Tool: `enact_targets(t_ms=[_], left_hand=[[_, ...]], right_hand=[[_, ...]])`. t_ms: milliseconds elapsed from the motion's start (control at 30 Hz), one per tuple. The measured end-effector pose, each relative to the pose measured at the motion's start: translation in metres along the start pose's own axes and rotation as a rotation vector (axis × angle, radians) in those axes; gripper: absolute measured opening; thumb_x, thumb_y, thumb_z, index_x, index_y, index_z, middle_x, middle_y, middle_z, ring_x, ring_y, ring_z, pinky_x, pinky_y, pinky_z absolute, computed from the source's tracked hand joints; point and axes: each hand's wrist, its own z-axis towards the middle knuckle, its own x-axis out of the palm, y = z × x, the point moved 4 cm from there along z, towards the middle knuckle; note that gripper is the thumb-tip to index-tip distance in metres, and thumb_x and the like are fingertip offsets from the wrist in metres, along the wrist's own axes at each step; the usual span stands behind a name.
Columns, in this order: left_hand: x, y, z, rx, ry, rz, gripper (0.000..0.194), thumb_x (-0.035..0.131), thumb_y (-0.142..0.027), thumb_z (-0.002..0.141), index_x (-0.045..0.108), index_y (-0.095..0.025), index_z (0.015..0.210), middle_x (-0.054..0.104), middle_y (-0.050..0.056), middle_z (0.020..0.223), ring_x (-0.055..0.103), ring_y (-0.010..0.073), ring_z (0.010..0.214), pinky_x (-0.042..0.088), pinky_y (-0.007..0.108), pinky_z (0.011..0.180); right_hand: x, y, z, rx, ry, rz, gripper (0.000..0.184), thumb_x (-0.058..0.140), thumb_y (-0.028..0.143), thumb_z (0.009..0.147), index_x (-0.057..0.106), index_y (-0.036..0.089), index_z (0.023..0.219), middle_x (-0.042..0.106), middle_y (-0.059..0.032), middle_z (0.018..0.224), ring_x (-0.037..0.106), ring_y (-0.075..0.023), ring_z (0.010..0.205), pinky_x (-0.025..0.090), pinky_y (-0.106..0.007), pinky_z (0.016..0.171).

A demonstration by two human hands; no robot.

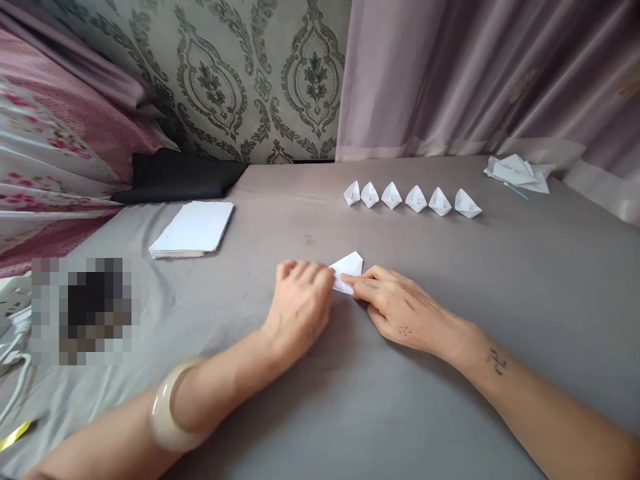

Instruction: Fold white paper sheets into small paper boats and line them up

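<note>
Far edge: gray cloth [280,213] meets patterned wall [260,87]; mauve curtain [415,80] to the right.
Left edge: floral fabric [45,133]; black cloth [185,177] at far left.
Room: open cloth between the hands and the far row, and right of the right forearm; left hand well apart from the paper stack [193,227].
Work piece: folded paper [351,264], near centre, between the hands, nearer than the row.
Left hand [300,307]: knuckles up, fingers curled in at the paper's left end.
Right hand [400,307]: back up, angled in from the right, index finger laid on the paper.
Grip: left fingers bunched, right index flat; undersides hidden, so cannot tell whether either hand pinches.
Counts: six folded paper boats [391,196] in the row; one stack; one bangle [167,410], left forearm.
</note>
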Motion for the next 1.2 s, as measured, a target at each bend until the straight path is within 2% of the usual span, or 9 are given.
enact_targets(t_ms=[67,133,167,300,467,600,733,1033,1200], left_hand=[[0.002,-0.024,-0.015,0.133,0.018,0.004,0.034,0.032,-0.023,0.098,0.050,-0.011,0.124,0.061,0.014,0.124,0.055,0.0241,0.116,0.030,0.044,0.104],[0.007,-0.039,-0.025,0.138,0.027,0.033,0.052,0.035,-0.034,0.097,0.037,0.001,0.135,0.046,0.024,0.140,0.041,0.0301,0.133,0.025,0.045,0.110],[0.011,-0.043,-0.028,0.144,0.046,0.035,0.057,0.034,-0.037,0.097,0.033,0.003,0.138,0.042,0.025,0.143,0.037,0.0310,0.136,0.024,0.045,0.112],[0.020,-0.044,-0.031,0.150,0.100,0.020,0.070,0.027,-0.049,0.097,0.028,0.006,0.141,0.032,0.028,0.148,0.027,0.0335,0.140,0.021,0.046,0.115],[0.019,-0.040,-0.031,0.166,0.114,0.024,0.075,0.020,-0.053,0.097,0.030,0.007,0.141,0.030,0.027,0.148,0.023,0.0323,0.142,0.019,0.044,0.117],[0.020,-0.040,-0.033,0.151,0.115,0.076,0.080,0.018,-0.057,0.095,0.034,0.008,0.139,0.035,0.027,0.146,0.028,0.0331,0.139,0.020,0.043,0.117],[0.017,-0.039,-0.035,0.140,0.076,0.168,0.083,0.018,-0.060,0.094,0.040,0.009,0.135,0.042,0.028,0.140,0.036,0.0347,0.135,0.024,0.044,0.115],[0.014,-0.027,-0.036,0.049,-0.009,0.386,0.075,0.024,-0.056,0.095,0.056,0.007,0.122,0.060,0.028,0.122,0.056,0.0350,0.119,0.033,0.044,0.107],[0.010,-0.015,-0.027,-0.019,-0.050,0.352,0.068,0.030,-0.053,0.095,0.064,0.003,0.109,0.067,0.026,0.109,0.063,0.0336,0.107,0.039,0.045,0.101]], right_hand=[[0.000,-0.001,0.000,-0.019,-0.003,0.035,0.044,0.041,0.000,0.080,0.059,0.019,0.115,0.065,-0.0071,0.105,0.055,-0.0197,0.097,0.049,-0.034,0.082],[0.000,-0.002,0.001,-0.023,-0.009,0.060,0.044,0.042,0.000,0.079,0.059,0.020,0.116,0.064,-0.0071,0.112,0.055,-0.0194,0.100,0.048,-0.035,0.086],[0.000,-0.003,0.001,-0.021,-0.009,0.064,0.044,0.043,0.001,0.079,0.060,0.020,0.114,0.063,-0.0069,0.114,0.055,-0.0195,0.101,0.048,-0.035,0.087],[0.001,-0.002,0.001,-0.023,-0.003,0.044,0.051,0.042,-0.001,0.077,0.058,0.020,0.120,0.063,-0.0075,0.116,0.055,-0.0204,0.102,0.048,-0.037,0.089],[0.001,-0.003,0.000,-0.008,-0.015,0.014,0.061,0.041,-0.001,0.076,0.051,0.020,0.133,0.065,-0.0085,0.110,0.056,-0.0209,0.102,0.049,-0.037,0.089],[0.002,-0.003,0.001,-0.008,-0.017,0.000,0.064,0.041,-0.001,0.076,0.047,0.021,0.136,0.064,-0.0073,0.113,0.056,-0.0204,0.104,0.049,-0.037,0.090],[0.003,-0.004,0.000,0.004,-0.011,-0.015,0.063,0.040,-0.001,0.077,0.047,0.020,0.136,0.065,-0.0068,0.107,0.056,-0.0198,0.101,0.049,-0.036,0.087],[0.000,-0.001,-0.001,0.002,-0.009,-0.015,0.059,0.040,-0.002,0.076,0.052,0.020,0.130,0.064,-0.0067,0.110,0.057,-0.0187,0.096,0.049,-0.034,0.084],[0.002,-0.003,0.000,0.010,-0.025,0.006,0.058,0.041,-0.001,0.078,0.052,0.022,0.129,0.065,-0.0063,0.105,0.057,-0.0206,0.098,0.049,-0.036,0.081]])
